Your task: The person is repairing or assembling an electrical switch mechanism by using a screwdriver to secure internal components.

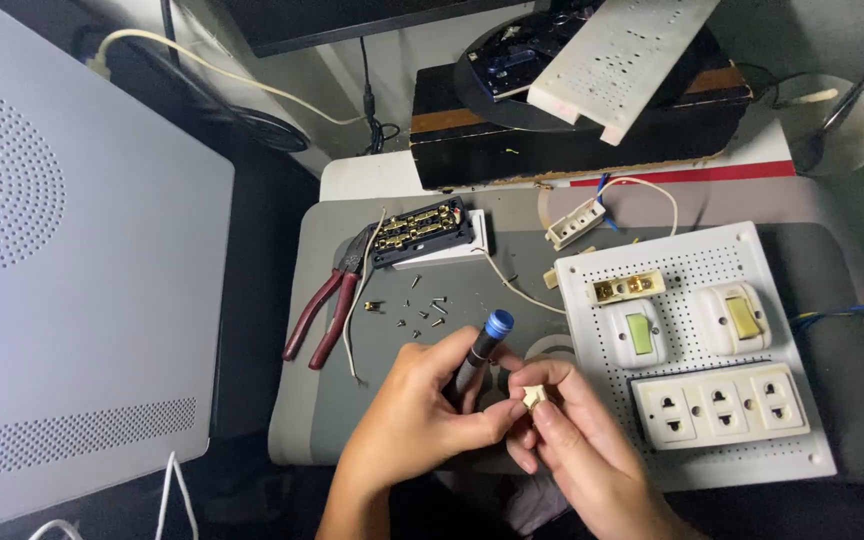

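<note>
Head view looks down on a grey mat (352, 420) over a white bench. Left hand (417, 420) grips a dark screwdriver (480, 352) with a blue cap; right hand (577, 435) pinches a small cream plastic piece (535, 396) at the mat's near edge. Beside them lies a white perforated board (697, 270) carrying two switches, one triple socket (722, 404) and one brass terminal block. Red-handled pliers (327, 310) and loose screws (417, 305) lie left.

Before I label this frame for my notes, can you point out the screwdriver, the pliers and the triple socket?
screwdriver (497, 325), head view, on its blue cap end.
pliers (324, 312), head view, on the red handles.
triple socket (720, 403), head view, on the middle outlet.
</note>
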